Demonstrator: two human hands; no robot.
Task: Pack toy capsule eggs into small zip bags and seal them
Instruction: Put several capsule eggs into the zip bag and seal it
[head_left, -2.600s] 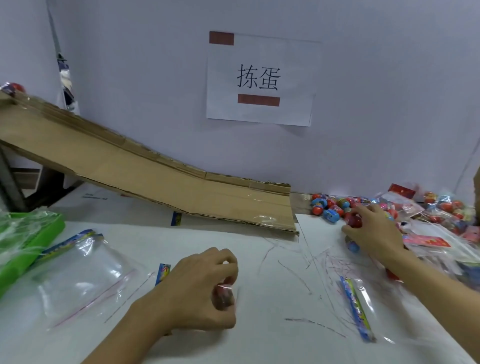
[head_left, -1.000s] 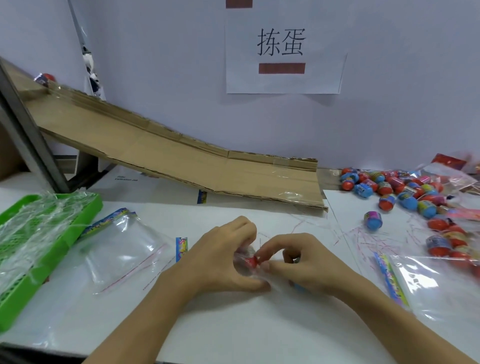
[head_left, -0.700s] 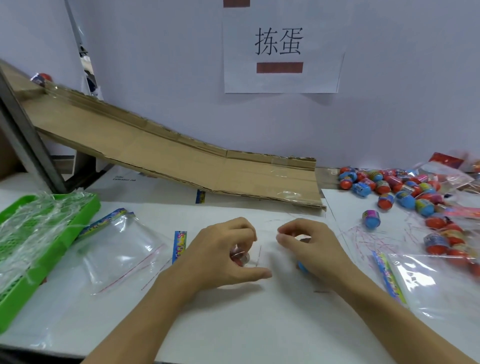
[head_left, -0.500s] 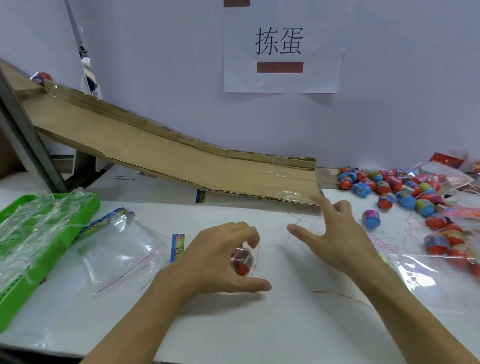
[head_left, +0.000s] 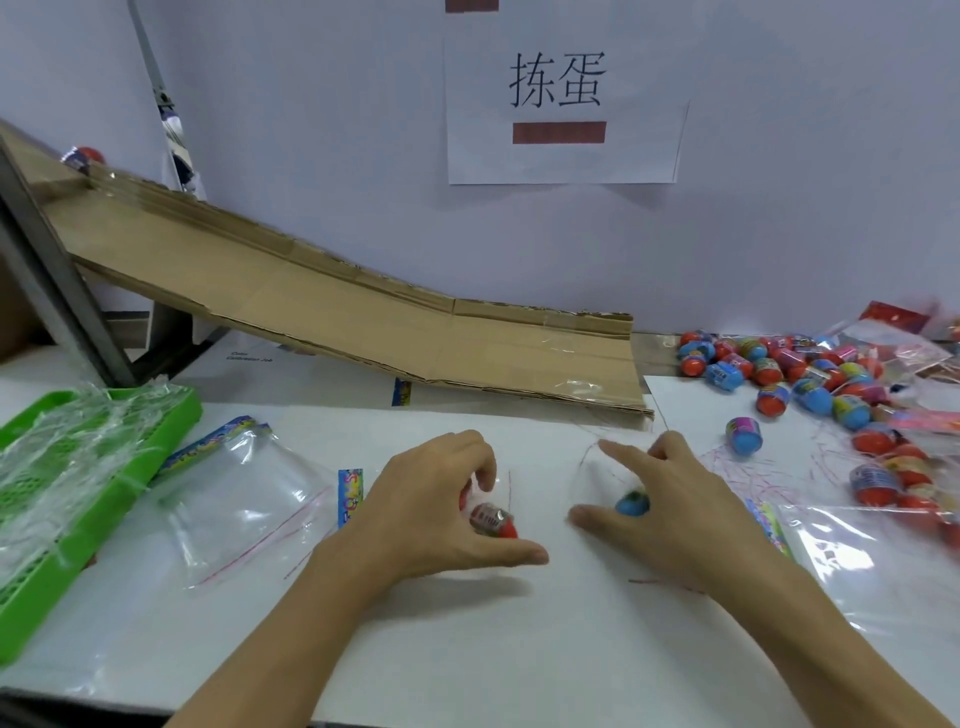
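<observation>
White table (head_left: 467, 649), left hand (head_left: 431, 509) cupping red egg (head_left: 493, 521), right hand (head_left: 670, 499) over blue egg (head_left: 632, 503)

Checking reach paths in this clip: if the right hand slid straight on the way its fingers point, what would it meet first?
The right hand points up and left, toward the low end of the cardboard ramp. Only bare table shows in between, so the ramp's edge would likely come first, though depth is hard to judge.

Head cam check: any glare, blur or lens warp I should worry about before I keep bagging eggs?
Head view: wide-angle warp bends the cardboard ramp and table edge; glare streaks on the clear zip bag and the wrap over the green tray; the pile of capsule eggs goes soft near the right border; soft shadows under both hands, centre sharp.
</observation>
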